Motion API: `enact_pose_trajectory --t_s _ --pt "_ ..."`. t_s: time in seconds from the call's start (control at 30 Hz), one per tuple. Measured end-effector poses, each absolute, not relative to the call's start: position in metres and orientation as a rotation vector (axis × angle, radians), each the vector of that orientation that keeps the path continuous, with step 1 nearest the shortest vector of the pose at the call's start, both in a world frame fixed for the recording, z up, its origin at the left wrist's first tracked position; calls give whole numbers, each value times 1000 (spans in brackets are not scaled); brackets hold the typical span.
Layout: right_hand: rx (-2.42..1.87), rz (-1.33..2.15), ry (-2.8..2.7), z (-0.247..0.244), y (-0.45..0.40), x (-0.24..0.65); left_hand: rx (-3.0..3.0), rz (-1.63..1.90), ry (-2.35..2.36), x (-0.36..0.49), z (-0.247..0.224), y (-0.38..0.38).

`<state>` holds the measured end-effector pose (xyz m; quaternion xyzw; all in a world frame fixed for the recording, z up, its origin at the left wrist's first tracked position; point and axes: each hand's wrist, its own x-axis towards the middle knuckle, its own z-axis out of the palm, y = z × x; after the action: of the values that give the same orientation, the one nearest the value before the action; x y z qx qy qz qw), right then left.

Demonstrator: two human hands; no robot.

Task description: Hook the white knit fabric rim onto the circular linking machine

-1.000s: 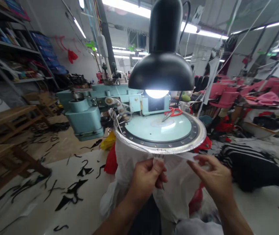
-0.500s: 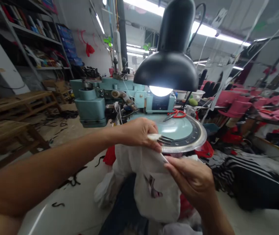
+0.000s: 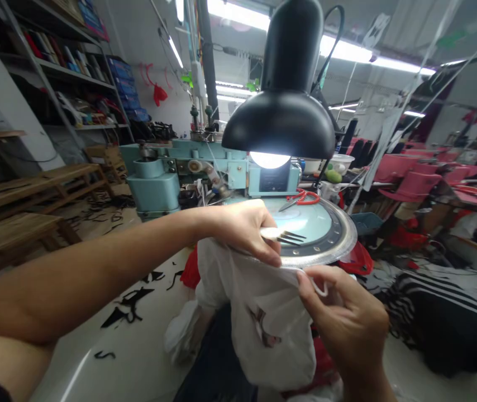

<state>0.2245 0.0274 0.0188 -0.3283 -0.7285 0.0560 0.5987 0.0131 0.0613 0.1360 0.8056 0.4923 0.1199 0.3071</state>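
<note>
My left hand is closed around the pale handle of a small pronged fork, whose dark tines point right over the dial's edge. Its fingertips also rest at the top edge of a white garment, which hangs below the dial and has a dark printed patch. Just to the right, my right hand pinches the garment's narrow white edge, and a small loop of it sticks out past the fingers. Both hands are at the near rim of the round toothed dial of a teal linking machine.
A black lamp hangs low over the dial, on which red-handled scissors lie. Wooden benches and shelves stand at left. Pink fabric pieces are at right, striped black cloth lower right. Black scraps litter the floor.
My right hand has shifted slightly right along the white edge, and a loop now shows at its fingers. The fork has moved a little to the right with my left hand. The view has shifted slightly.
</note>
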Motion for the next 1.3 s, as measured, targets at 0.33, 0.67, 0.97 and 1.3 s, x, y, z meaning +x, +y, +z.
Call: enact_pose_trajectory --t_s 0.33,0.67,0.97,1.3 --pt "-527 56 -1831 21 23 214 2152 333 1079 -6 136 63" --pt "-766 93 -1699 21 23 214 2139 322 1288 10 137 61" --pt "-833 59 -1607 19 30 219 2188 308 1269 23 135 67" --pt "-890 153 -1568 16 41 235 2273 284 1308 38 134 71"
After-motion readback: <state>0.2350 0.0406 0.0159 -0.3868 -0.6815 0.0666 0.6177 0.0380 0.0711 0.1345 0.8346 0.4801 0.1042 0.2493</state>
